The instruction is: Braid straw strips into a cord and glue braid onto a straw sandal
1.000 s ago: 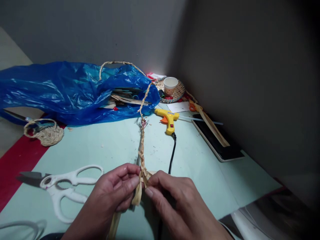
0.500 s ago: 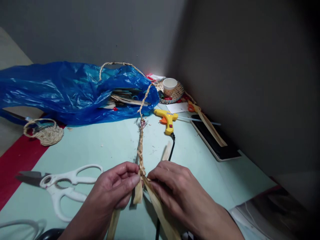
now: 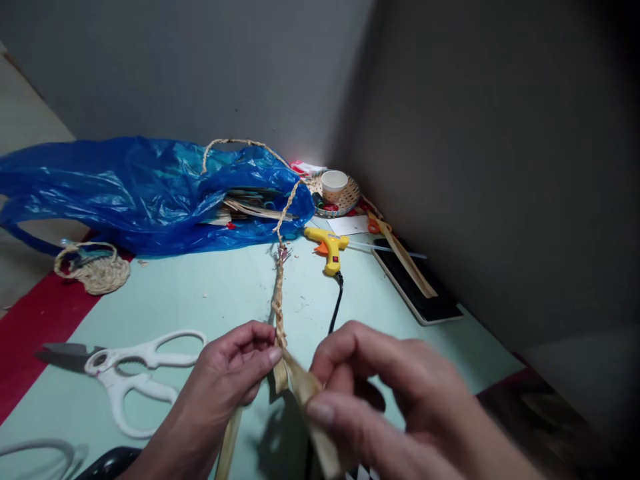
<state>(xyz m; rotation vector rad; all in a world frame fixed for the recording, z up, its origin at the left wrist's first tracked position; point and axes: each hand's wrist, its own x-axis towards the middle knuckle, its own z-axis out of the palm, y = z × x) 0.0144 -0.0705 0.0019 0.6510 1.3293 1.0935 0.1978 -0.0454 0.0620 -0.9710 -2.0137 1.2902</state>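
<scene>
A braided cord of dry, straw-coloured fibre (image 3: 279, 293) runs from the blue bag down to my hands. My left hand (image 3: 237, 373) pinches the braid's lower end between thumb and fingers, and a pale strip (image 3: 227, 443) hangs out below that hand. My right hand (image 3: 380, 400) is closed on a wide, flat fibre strip (image 3: 303, 383), with the thumb in front of it. This strip slants from the braid's end down to the right. A short strip end (image 3: 281, 379) hangs between both hands.
White-handled scissors (image 3: 135, 373) lie at left, near a coiled woven piece (image 3: 103, 270). Behind stands a blue plastic bag (image 3: 125, 193) holding strips. A yellow glue gun (image 3: 329, 248), a woven basket (image 3: 350, 200) with a cup (image 3: 333, 183), and a black tablet (image 3: 417, 283) are farther right.
My right hand has moved right and nearer to me, away from the braid's end, drawing the wide strip along. My left hand keeps its pinch. The view has shifted slightly.
</scene>
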